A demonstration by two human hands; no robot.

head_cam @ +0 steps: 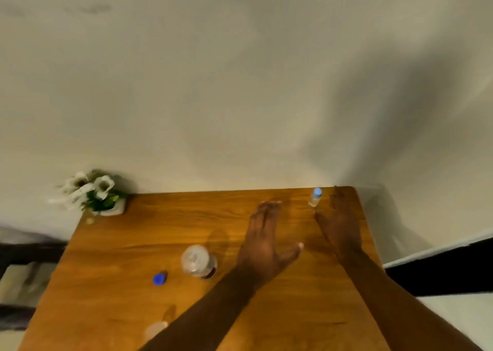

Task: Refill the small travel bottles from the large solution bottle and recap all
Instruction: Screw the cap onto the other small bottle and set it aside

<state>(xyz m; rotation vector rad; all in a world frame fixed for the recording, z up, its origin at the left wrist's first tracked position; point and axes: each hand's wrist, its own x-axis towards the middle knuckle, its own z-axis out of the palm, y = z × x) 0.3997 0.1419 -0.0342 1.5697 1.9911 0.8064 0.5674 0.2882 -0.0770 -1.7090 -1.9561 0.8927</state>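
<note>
Nearest, a pale blur by the forearm, possibly a travel bottle [156,329]. Then blue cap [159,279] beside large solution bottle [198,261]. Left hand [265,240] flat, fingers straight, empty. Right hand [340,224] likewise spread, just beside capped small bottle [315,197] at far edge. Best to pinch low on body, lift upright.

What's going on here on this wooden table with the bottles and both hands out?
A person is reaching both hands across a wooden table, fingers straight, holding nothing. The right hand is beside a small bottle with a light blue cap standing near the far edge; the left hand is a bit nearer. A larger clear bottle stands left of the left hand, with a small blue-capped bottle beside it. A white flower pot sits at the far left corner.
</note>
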